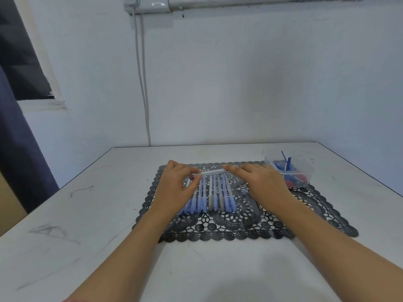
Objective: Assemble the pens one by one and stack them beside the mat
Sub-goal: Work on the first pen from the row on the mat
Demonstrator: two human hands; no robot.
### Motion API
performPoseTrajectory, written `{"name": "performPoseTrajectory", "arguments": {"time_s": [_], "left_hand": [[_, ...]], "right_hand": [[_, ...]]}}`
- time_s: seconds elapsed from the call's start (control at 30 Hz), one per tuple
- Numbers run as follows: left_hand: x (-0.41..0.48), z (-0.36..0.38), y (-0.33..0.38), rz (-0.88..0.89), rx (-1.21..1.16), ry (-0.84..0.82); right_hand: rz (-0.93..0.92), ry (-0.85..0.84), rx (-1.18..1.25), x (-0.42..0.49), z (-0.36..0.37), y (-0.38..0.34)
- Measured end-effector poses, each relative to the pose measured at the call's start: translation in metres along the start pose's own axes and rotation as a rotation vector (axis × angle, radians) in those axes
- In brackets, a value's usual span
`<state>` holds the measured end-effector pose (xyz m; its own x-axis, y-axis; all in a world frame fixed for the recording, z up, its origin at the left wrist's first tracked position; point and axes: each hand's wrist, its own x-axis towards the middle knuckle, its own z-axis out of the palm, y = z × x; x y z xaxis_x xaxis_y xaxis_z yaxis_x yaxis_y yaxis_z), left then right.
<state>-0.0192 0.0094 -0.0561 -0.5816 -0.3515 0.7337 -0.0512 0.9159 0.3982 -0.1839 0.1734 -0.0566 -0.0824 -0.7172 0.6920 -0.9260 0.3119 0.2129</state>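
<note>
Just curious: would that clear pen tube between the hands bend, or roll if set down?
Probably stiff: the clear tube runs straight between the left hand and right hand, with no sag. Slim and round, so likely to roll, unless the lacy mat checks it.
</note>
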Motion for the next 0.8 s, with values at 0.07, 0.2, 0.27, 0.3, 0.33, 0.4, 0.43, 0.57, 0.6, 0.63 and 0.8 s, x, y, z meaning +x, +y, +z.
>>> {"name": "performPoseTrajectory", "arguments": {"time_s": [0.07,0.2,0.27,0.3,0.33,0.4,0.43,0.57,0.6,0.63,0.8], "left_hand": [[-0.0003,0.0007,-0.0011,0.007,0.007,-0.004],[-0.0007,0.0012,-0.0021,0.016,0.009,-0.005],[-0.0010,0.0014,-0.0019,0.016,0.007,-0.010],[-0.0011,0.0015,-0.0015,0.017,0.006,-0.013],[-0.0012,0.0015,-0.0010,0.017,0.004,-0.013],[-0.0009,0.0014,0.0005,0.020,0.002,-0.008],[-0.0008,0.0013,0.0007,0.022,0.002,-0.004],[-0.0013,0.0018,0.0000,0.013,-0.004,-0.001],[-0.0015,0.0020,-0.0003,0.020,-0.001,0.001],[-0.0017,0.0027,-0.0010,0.026,0.000,0.007],[-0.0035,0.0035,-0.0021,-0.012,-0.030,0.012]], "right_hand": [[-0.006,0.007,-0.003,-0.0002,0.0007,0.0004],[-0.007,0.026,0.002,-0.0003,0.0017,0.0007],[0.007,0.033,0.002,-0.0004,0.0026,0.0006],[0.014,0.037,-0.001,-0.0006,0.0030,0.0007],[0.021,0.041,-0.005,-0.0009,0.0034,0.0007],[0.043,0.064,0.001,-0.0010,0.0040,0.0007],[0.058,0.080,0.009,-0.0009,0.0042,0.0007],[0.096,0.120,0.027,0.0001,0.0055,0.0001],[0.101,0.124,0.033,0.0001,0.0057,-0.0003],[0.110,0.128,0.038,-0.0002,0.0062,-0.0005],[0.202,0.143,0.012,-0.0010,0.0060,-0.0012]]}}
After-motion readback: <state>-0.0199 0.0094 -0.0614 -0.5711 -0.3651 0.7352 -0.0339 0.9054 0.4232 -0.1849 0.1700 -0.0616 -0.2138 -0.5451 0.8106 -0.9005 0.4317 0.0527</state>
